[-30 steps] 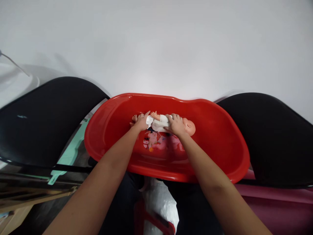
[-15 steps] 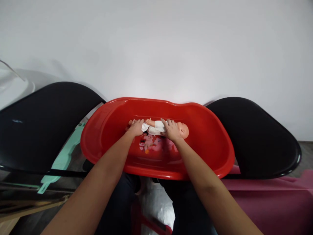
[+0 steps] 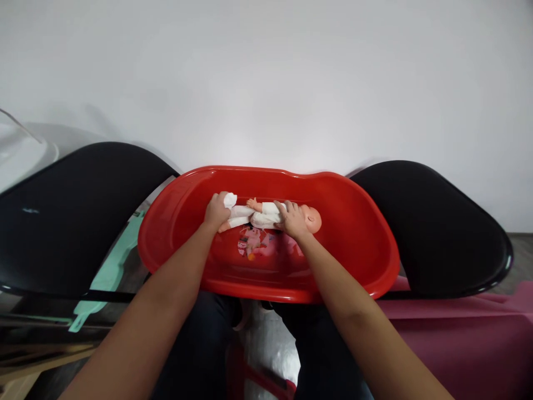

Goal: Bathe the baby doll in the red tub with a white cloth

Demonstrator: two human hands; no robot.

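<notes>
Doll (image 3: 312, 220), one, in one red tub (image 3: 358, 239); left hand (image 3: 216, 211) fisted on white cloth (image 3: 230, 199); right hand (image 3: 293, 220) flat on doll.

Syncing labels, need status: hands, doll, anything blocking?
Left hand fisted on cloth at feet of doll. Right hand flat on its chest. Doll lying in red tub, head right. Nothing blocking.

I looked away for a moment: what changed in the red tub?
The left hand slid leftward from the waist of the doll toward its feet, gripping white cloth that now stretches along the legs. The right hand stayed on the doll's chest, and the doll stayed lying in the red tub, head to the right.
</notes>
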